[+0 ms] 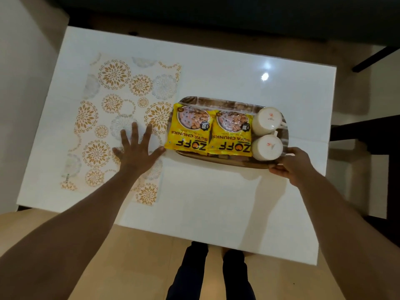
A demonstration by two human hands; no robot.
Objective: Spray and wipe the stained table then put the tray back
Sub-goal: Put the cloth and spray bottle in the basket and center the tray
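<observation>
A white glossy table (216, 202) fills the middle of the frame, seen from above, with a bright lamp reflection in its upper right part. On it, right of centre, sits an oval tray (218, 161) with a brown, wood-like rim and a darker patterned face that shows along its upper edge. The tray is nearly covered by its load. Two yellow Zoff soya chunks packets (207, 132) lie flat side by side on its left and middle, their print upside down to the camera, each with a round picture of the chunks. At the right end of the tray two white mugs (267, 135) stand upside down, one above the other in the frame, touching or nearly so, each with a small red mark on its base; a handle shows on the right of the upper one.

The right hand (290, 165) grips the lower right rim of the tray, fingers curled under the edge and thumb on top, just beside the lower mug.

The left hand (135, 149) lies open, fingers spread and straight, palm down on a placemat (112, 105) in the left half of the table. The thumb tip reaches to the lower left corner of the left packet. The placemat is pale, printed with gold and grey floral rosettes, and its right edge runs just beside or slightly under the tray's left end.

At the bottom centre of the frame the person's dark trouser legs (207, 273) stand on a light tan floor (129, 267).
</observation>
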